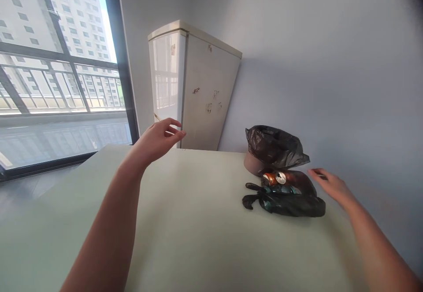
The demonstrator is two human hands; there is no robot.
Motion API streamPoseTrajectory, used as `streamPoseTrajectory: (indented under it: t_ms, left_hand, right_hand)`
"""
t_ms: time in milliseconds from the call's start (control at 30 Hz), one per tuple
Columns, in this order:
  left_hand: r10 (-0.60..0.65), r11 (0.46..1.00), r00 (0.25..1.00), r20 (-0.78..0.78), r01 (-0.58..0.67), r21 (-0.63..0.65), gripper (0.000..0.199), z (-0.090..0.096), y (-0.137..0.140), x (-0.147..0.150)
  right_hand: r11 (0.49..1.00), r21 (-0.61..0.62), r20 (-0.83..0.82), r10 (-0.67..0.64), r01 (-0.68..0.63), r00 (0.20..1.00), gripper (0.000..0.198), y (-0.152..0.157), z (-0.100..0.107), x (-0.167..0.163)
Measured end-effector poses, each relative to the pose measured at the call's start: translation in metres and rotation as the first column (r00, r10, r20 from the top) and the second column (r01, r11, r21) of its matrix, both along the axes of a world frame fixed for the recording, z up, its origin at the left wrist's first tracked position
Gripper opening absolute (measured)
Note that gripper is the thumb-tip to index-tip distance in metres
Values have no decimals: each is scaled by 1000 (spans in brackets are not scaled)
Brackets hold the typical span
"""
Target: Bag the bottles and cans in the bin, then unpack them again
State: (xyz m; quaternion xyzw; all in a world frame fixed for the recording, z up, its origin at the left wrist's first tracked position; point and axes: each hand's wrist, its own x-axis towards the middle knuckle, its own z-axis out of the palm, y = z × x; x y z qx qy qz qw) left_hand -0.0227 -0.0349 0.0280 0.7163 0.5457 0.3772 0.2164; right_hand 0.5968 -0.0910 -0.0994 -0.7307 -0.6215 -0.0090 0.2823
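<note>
There are two hands, two black bags, one bin, one fridge (pixel 208 127) and at least one can on show; the bin (pixel 251 164) stands on the pale tabletop (pixel 198 226) with the upper bag (pixel 277 144) over its top, and the lower bag (pixel 294 207) lies just in front; the orange can (pixel 270 179) lies at that lower bag, next to something greenish and see-through; the left hand (pixel 160 138) is up in front of the fridge, its fingers bent, with a gap to the thumb and nothing in it; the right hand (pixel 333 187) reaches in beside the bags, but I cannot tell how wide its fingers are; the upper bag hides most of the bin; both arms are cut off at the bottom.
</note>
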Motion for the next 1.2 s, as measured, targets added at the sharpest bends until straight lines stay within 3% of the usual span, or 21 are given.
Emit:
streamPoseTrajectory:
  t_ms: [67, 133, 233, 367, 533, 667, 767, 900, 1033, 1100, 1200]
  left_hand:
    - [-23, 1000, 1000, -10, 23, 0, 43, -1, 0, 5]
    - [-56, 998, 998, -29, 55, -17, 43, -3, 1, 9]
    - [-120, 991, 992, -24, 118, -58, 45, -9, 7, 14]
    - [-267, 953, 960, 85, 276, -122, 50, -34, 34, 24]
    - [-240, 915, 911, 334, 327, -235, 44, -99, 66, 50]
    - [-100, 927, 910, 403, 233, -295, 35, -160, 48, 67]
    - [-55, 935, 935, 351, 171, -311, 32, -195, 21, 65]
    - [-45, 964, 952, 304, 121, -237, 33, -216, 0, 51]
    - [-32, 977, 932, 362, 106, -188, 31, -226, 5, 36]
    - [-58, 975, 890, 451, 147, -165, 35, -232, 11, 32]
    - [-158, 934, 802, 577, 311, -177, 42, -237, 14, 31]
  right_hand:
    - [996, -75, -256, -64, 46, 964, 34, -3, -19, 0]
    - [988, -149, -526, -119, 47, 842, 39, -4, -35, -7]
    - [984, -178, -725, -130, -2, 676, 42, -3, -56, -14]
    - [991, -117, -757, -49, -61, 651, 46, 0, -76, -14]
    - [985, -75, -787, 37, -155, 616, 48, 11, -87, -39]
    - [981, -20, -769, 107, -191, 631, 56, 17, -93, -87]
    - [978, 4, -748, 142, -209, 648, 57, 16, -99, -127]
    - [954, 20, -775, 203, -298, 599, 59, 20, -105, -177]
    - [897, 81, -748, 342, -434, 569, 50, 44, -108, -217]
    - [878, 139, -699, 415, -458, 582, 49, 62, -111, -232]
    - [906, 223, -650, 414, -361, 638, 53, 84, -117, -242]
